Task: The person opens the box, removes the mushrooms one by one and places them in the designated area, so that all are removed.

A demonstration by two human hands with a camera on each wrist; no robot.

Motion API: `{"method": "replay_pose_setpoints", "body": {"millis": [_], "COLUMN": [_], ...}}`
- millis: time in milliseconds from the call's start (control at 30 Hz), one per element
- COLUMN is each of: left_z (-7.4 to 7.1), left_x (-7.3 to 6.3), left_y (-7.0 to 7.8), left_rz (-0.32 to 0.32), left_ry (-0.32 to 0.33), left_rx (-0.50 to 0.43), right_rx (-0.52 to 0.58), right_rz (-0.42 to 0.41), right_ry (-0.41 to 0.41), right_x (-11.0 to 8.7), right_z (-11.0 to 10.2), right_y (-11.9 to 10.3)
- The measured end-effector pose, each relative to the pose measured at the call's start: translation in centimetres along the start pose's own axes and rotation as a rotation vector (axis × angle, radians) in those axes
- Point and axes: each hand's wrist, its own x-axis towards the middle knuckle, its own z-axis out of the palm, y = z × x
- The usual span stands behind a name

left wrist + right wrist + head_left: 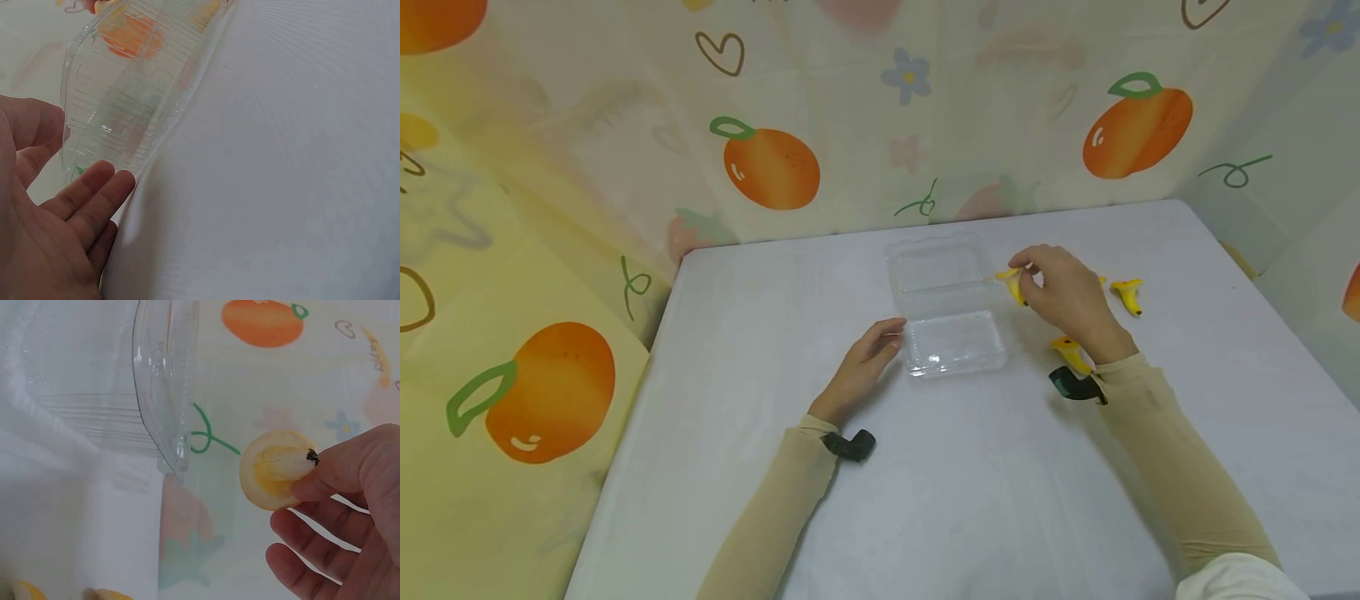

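Note:
A clear plastic hinged box lies unfolded on the white table, its base (955, 343) towards me and its lid (940, 265) behind. My left hand (867, 367) is at the base's left end, pinching the rim (65, 125) between thumb and finger, with other fingers (94, 194) stretched out below. In my right hand (1063, 292) a small yellow banana-shaped piece (1015, 287) is pinched, just right of the lid. The right wrist view shows this piece (275, 469) with a round, pale flared end and a dark tip.
Similar yellow pieces lie at the right: one (1070, 354) under the right wrist, one (1127, 296) farther out, and another (1102, 280) mostly behind the hand. A fruit-patterned curtain (850, 108) borders the table's far edge. Dark wrist cameras (850, 446) sit on both sleeves.

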Motion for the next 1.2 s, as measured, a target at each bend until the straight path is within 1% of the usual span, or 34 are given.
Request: {"method": "replay_pose_setpoints", "body": {"millis": [167, 500, 700, 1000, 1200], "left_z": [0.0, 0.1, 0.1, 0.1, 0.1], "left_x": [0.0, 0.1, 0.1, 0.1, 0.1], "left_y": [0.0, -0.1, -0.2, -0.4, -0.3], "left_rz": [0.000, 0.002, 0.006, -0.008, 0.004], "left_ry": [-0.004, 0.002, 0.014, 0.017, 0.016], "left_rx": [-0.020, 0.017, 0.019, 0.016, 0.016], "right_rx": [-0.006, -0.026, -0.037, -0.029, -0.024], "right_rz": [0.015, 0.020, 0.021, 0.015, 0.012], "right_ry": [0.007, 0.017, 0.033, 0.053, 0.066], "right_x": [-0.2, -0.7, -0.8, -1.0, -1.0], "right_z": [-0.2, -0.6, -0.8, -0.8, -0.8], "right_y": [0.2, 1.0, 1.2, 1.4, 1.5]}}
